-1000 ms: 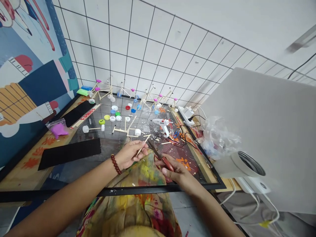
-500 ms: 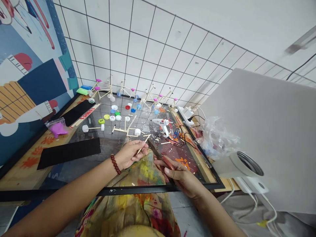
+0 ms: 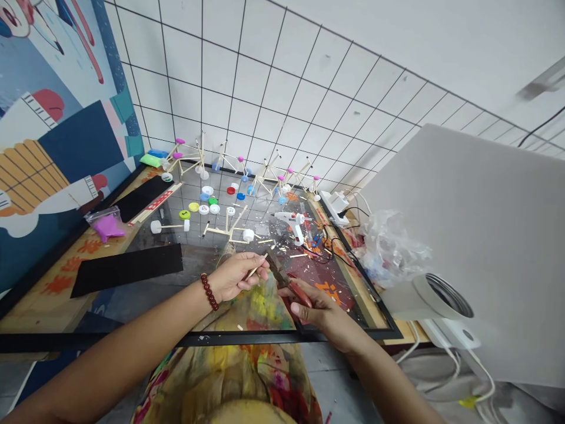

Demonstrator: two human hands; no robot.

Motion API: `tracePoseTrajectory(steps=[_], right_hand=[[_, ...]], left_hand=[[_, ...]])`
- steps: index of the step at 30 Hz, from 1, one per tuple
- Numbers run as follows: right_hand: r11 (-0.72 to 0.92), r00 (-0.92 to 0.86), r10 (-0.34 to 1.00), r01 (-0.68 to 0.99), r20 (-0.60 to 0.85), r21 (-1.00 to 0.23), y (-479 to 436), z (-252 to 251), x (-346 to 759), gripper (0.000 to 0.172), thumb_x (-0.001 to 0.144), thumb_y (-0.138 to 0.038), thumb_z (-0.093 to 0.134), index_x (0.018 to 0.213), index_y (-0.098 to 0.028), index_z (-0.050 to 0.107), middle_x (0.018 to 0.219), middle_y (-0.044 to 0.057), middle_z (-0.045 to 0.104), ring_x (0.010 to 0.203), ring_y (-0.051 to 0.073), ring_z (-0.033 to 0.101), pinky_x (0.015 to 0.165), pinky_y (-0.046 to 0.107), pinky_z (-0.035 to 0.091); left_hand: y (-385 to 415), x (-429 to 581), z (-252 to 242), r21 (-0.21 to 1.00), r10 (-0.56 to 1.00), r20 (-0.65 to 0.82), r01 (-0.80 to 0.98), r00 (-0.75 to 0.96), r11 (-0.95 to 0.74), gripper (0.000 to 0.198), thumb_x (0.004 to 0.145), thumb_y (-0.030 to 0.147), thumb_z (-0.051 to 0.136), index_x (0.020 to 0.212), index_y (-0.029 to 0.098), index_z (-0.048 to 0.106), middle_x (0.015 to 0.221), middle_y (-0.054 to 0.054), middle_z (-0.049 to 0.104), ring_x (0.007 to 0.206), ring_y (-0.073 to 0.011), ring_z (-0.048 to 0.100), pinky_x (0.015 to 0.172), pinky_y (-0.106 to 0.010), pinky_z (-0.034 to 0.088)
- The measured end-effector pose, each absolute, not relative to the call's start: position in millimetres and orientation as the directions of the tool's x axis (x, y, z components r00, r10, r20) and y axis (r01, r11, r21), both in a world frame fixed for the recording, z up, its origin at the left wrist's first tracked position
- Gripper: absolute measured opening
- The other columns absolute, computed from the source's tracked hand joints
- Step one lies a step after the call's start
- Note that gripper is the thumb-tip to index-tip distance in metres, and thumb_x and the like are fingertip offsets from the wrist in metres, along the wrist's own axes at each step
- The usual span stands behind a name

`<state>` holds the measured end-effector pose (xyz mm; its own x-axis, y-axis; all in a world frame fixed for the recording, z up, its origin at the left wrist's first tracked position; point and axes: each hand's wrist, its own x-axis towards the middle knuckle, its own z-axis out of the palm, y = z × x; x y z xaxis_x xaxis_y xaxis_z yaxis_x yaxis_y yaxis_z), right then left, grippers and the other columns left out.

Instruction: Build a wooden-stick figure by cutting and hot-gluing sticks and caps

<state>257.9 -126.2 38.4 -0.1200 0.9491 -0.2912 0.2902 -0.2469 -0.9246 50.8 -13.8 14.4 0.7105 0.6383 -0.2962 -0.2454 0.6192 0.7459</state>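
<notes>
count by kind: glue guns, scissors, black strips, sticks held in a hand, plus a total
glue gun: 1
scissors, in the right hand: 1
black strips: 2
stick, in the left hand: 1
total: 5

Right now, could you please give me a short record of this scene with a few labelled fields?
left hand: the left hand pinches a thin wooden stick above the near edge of the table
right hand: the right hand grips the red-handled scissors, blades pointing towards the stick
contact: cannot tell whether the blades touch the stick
mid table: white glue gun, loose bottle caps
back edge: stick models in a row
left side: black strip lying flat
</notes>
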Motion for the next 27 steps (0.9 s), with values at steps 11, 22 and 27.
tracePoseTrajectory(steps=[11, 22, 27], right_hand=[[0.105, -0.207, 0.976, 0.729, -0.072, -0.676, -116.7, 44.4, 256.9, 0.023, 0.091, -0.033, 0.055, 0.073, -0.019, 0.055, 0.099, 0.009, 0.057, 0.089, 0.019, 0.057, 0.083, 0.033, 0.047], [0.221, -0.313, 0.945, 0.826, -0.097, -0.519, -117.6, 49.6, 261.2, 0.013, 0.092, -0.026, 0.051, 0.082, -0.019, 0.055, 0.114, 0.013, 0.059, 0.1, 0.022, 0.06, 0.086, 0.035, 0.047], [0.083, -0.193, 0.972, 0.82, -0.137, -0.566, -115.6, 46.9, 261.4, 0.038, 0.087, -0.032, 0.06, 0.12, -0.02, 0.049, 0.103, 0.008, 0.067, 0.089, 0.021, 0.062, 0.078, 0.032, 0.046]], left_hand=[[-10.9, 48.0, 12.1, 0.714, 0.587, -0.325, -0.215, 0.742, 0.667, 0.033, 0.088, 0.043, 0.063, 0.089, 0.01, 0.064, 0.067, -0.006, 0.065, 0.038, -0.0017, 0.034, 0.034, -0.014, 0.014], [-14.5, 51.3, 9.2, 0.885, 0.68, -0.327, -0.04, 0.657, 0.464, 0.049, 0.08, 0.064, 0.063, 0.083, 0.016, 0.055, 0.061, -0.003, 0.065, 0.04, -0.0073, 0.044, 0.036, -0.018, 0.026], [-14.0, 52.9, 3.4, 0.917, 0.727, -0.286, -0.04, 0.624, 0.396, 0.048, 0.078, 0.062, 0.065, 0.079, 0.016, 0.053, 0.057, -0.001, 0.06, 0.039, -0.0031, 0.03, 0.038, -0.018, 0.012]])
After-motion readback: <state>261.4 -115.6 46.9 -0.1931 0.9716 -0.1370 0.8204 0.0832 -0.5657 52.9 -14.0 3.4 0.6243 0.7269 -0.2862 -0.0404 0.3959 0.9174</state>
